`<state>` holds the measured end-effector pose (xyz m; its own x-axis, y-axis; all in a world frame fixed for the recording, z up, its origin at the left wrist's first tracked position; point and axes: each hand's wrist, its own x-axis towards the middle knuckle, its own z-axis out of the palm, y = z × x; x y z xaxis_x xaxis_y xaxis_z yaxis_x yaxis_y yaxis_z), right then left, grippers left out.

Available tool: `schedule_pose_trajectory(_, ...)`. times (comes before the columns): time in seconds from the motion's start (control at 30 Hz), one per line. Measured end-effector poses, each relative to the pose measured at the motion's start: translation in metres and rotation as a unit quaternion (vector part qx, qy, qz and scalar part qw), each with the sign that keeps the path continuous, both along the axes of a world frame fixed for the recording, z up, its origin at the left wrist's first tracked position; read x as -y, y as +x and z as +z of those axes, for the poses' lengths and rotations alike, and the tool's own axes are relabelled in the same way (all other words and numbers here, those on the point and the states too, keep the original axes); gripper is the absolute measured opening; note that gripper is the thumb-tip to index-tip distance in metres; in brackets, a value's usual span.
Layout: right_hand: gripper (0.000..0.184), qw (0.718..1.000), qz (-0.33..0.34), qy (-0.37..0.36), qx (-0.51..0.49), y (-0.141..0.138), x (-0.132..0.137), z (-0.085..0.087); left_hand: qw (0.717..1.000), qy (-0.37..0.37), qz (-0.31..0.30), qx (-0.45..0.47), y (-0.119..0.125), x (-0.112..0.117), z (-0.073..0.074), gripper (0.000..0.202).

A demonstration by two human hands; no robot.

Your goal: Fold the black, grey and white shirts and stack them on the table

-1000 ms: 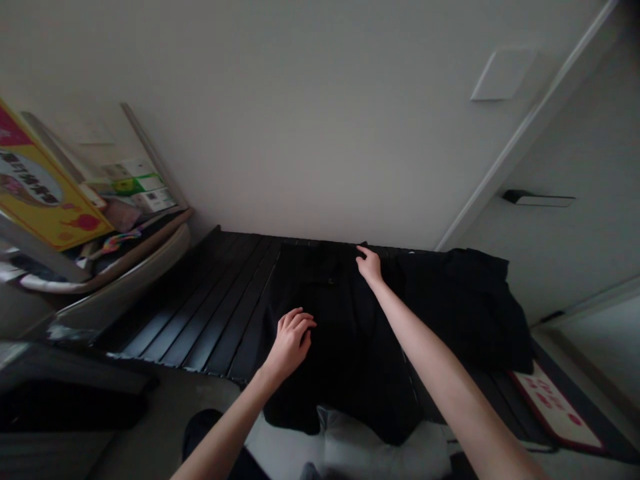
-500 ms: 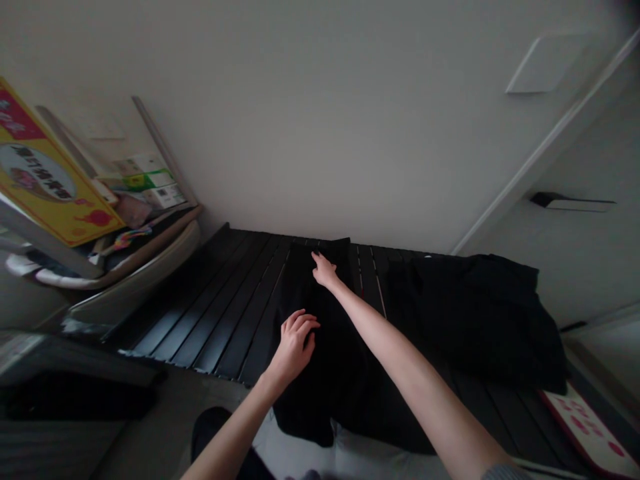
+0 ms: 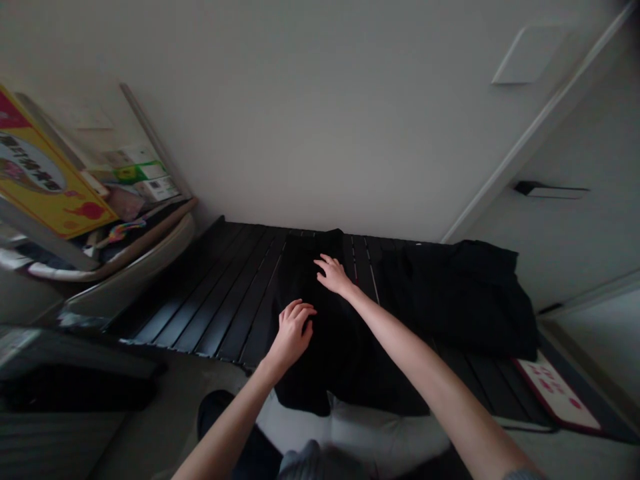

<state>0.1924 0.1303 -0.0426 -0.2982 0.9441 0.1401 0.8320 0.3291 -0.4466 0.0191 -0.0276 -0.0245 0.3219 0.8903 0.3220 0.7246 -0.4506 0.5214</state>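
Observation:
A black garment (image 3: 330,333) lies folded lengthwise on a black slatted surface (image 3: 220,287), its near end hanging over the front edge. My left hand (image 3: 293,330) rests flat on the garment's left side, fingers slightly curled and apart. My right hand (image 3: 333,273) lies open, fingers spread, on the garment's far part near the wall. Neither hand grips the cloth.
A second heap of black clothing (image 3: 460,297) lies to the right on the slats. At the left a chair (image 3: 125,267) holds boxes and a yellow package (image 3: 40,180). A door with a handle (image 3: 550,191) stands at right; a red-and-white mat (image 3: 555,393) lies below it.
My right hand carried the garment's right side over to the left, folding it narrower, then drew back toward me and flattened on it. My left hand stayed in place.

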Motion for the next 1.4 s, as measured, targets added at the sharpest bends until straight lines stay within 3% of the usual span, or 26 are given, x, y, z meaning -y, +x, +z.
schedule_pose_trajectory(0.23,0.047,0.996,-0.081,-0.033,0.007,0.039,0.049,-0.005,1.000,0.005,-0.001,-0.009,0.008,0.025,0.003,0.028)
schedule_pose_trajectory(0.53,0.052,0.983,-0.129,-0.128,0.000,0.067,0.110,-0.004,1.000,0.023,-0.003,-0.010,0.011,0.055,0.001,0.027)
schedule_pose_trajectory(0.73,0.036,0.968,-0.172,-0.166,0.072,0.075,0.157,-0.001,0.999,0.032,-0.006,-0.016,0.013,0.063,-0.010,0.028)
schedule_pose_trajectory(0.9,0.028,0.949,-0.208,-0.200,0.126,0.075,0.192,0.014,0.999,0.025,-0.002,-0.026,0.014,0.068,-0.015,0.028)
schedule_pose_trajectory(1.03,0.027,0.945,-0.252,-0.146,0.149,0.067,0.217,0.033,0.999,0.000,-0.009,-0.041,0.011,0.074,-0.011,0.033)
schedule_pose_trajectory(1.17,0.030,0.949,-0.265,-0.041,0.167,0.052,0.240,0.049,0.991,-0.031,-0.105,-0.079,0.018,0.079,-0.005,0.046)
schedule_pose_trajectory(1.27,0.029,0.956,-0.246,-0.002,0.162,0.042,0.253,0.058,0.977,-0.041,-0.181,-0.107,0.031,0.080,-0.008,0.046)
schedule_pose_trajectory(1.4,0.027,0.978,-0.170,0.005,0.118,0.029,0.263,0.061,0.966,-0.044,-0.219,-0.132,0.046,0.079,-0.020,0.045)
